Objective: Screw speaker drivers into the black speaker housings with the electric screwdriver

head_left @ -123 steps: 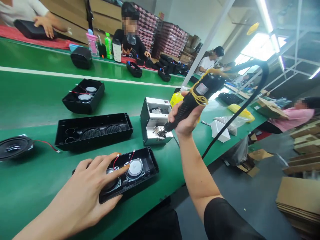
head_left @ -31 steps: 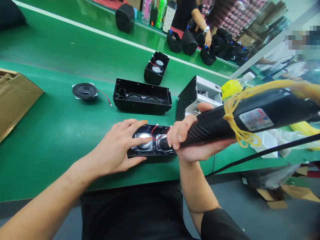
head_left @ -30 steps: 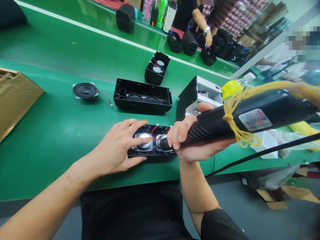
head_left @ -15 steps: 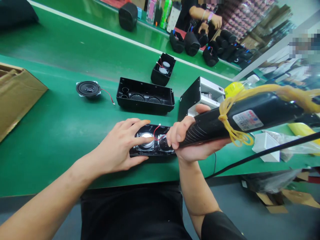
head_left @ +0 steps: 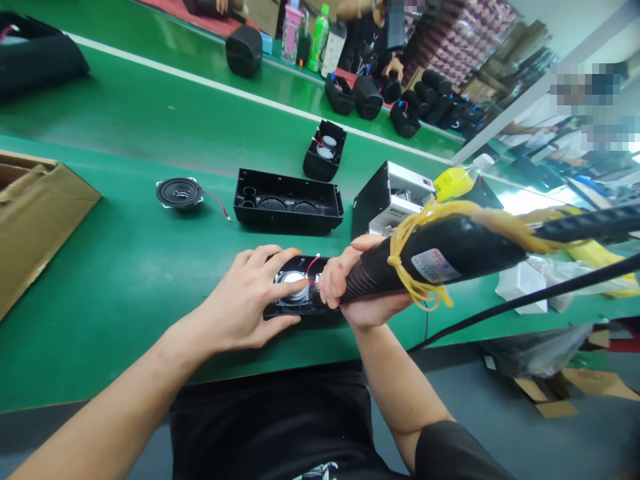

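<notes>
My left hand (head_left: 250, 293) spans the left end of a black speaker housing (head_left: 327, 262), thumb along its near edge and fingers over the far side, gripping it. One finger lies across the round silver back of a speaker (head_left: 291, 291) set inside. A red wire with a white plug (head_left: 319, 257) rises from the housing. My right hand (head_left: 355, 283) is wrapped round a black powered screwdriver (head_left: 377, 269) tied with yellow bands. The tool slants down to the right part of the housing, and its tip is hidden by my fingers.
Beyond my hands lie a loose speaker (head_left: 180, 193), an open black housing (head_left: 287, 210) and a smaller one (head_left: 325, 152). A screw feeder box (head_left: 373, 197) and yellow bottle (head_left: 457, 180) stand right. A cardboard box (head_left: 45, 227) is left. Another person's hand (head_left: 394, 68) shows across the table.
The view has shifted a little. The screwdriver's rear end has swung left and nearer, still in my right hand. My left hand stays on the housing. Across the table, the other person's arms have moved.
</notes>
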`<state>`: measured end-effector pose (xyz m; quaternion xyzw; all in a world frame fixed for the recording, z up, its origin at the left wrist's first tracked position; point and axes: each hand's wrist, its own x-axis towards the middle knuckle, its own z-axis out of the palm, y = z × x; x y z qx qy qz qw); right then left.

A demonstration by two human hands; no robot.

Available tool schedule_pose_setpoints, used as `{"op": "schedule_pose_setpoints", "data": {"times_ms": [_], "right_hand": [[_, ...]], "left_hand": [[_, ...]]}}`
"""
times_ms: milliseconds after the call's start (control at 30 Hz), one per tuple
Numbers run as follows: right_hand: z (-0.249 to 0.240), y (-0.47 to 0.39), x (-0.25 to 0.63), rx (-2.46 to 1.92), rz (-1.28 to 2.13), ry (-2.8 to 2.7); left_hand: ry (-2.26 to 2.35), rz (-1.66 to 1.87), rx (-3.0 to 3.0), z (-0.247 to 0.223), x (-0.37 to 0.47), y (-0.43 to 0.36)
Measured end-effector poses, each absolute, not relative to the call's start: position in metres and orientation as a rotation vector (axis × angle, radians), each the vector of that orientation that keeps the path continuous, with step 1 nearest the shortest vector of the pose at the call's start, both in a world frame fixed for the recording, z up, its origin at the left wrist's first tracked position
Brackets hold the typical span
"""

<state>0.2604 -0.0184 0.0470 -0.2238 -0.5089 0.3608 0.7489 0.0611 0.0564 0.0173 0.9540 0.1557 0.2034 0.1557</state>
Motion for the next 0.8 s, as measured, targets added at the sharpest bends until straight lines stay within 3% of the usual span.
{"op": "schedule_pose_setpoints", "data": {"times_ms": [267, 500, 800], "right_hand": [[0.05, -0.017, 0.256, -0.676, 0.785, -1.028], [0.056, -0.021, 0.254, -0.592, 0.768, -1.035], [0.145, -0.027, 0.354, -0.642, 0.047, -0.979]], "left_hand": [[0.471, 0.565, 2.73, 0.018, 0.062, 0.053], [0.497, 0.619, 2.71, 0.016, 0.061, 0.053], [0.446, 0.797, 2.826, -0.013, 0.055, 0.068]]}}
